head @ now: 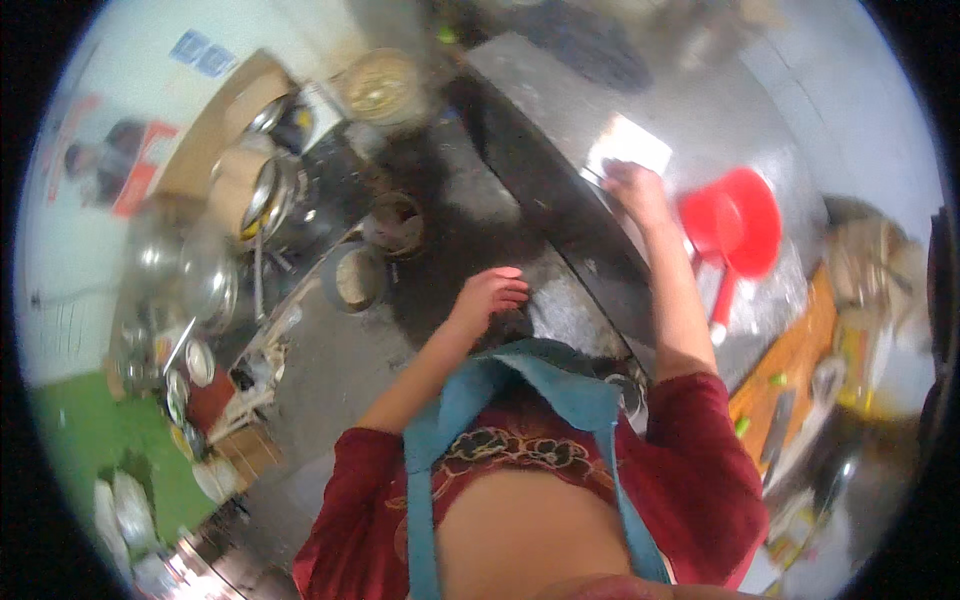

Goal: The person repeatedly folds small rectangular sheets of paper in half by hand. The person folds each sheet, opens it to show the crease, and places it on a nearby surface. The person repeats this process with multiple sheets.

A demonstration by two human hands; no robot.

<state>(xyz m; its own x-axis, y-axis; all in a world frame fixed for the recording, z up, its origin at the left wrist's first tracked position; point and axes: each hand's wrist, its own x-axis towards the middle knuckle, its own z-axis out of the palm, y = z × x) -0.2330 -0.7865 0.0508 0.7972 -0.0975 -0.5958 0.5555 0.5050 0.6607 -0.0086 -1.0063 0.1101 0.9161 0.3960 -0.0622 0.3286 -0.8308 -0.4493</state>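
My right hand [636, 187] reaches over the grey counter [705, 90]. Its fingers overlap the lower edge of a bright white, square-looking item [637, 142]; blur and glare hide whether they grip it or only touch it. Just right of that forearm, a red plastic dipper [739, 221] rests on the counter, its handle towards me. My left hand [493, 296] hovers in front of my blue apron [517, 367], fingers loosely bent, with nothing seen in it. Dark floor lies below it.
A wooden cutting board [795, 345] with a knife [778, 427] lies at right. Two round containers, one grey-rimmed [330, 277] and one brown [394, 225], stand left of my left hand. Steel pots [262, 199] and lids crowd the left side. A basin [379, 86] is farther off.
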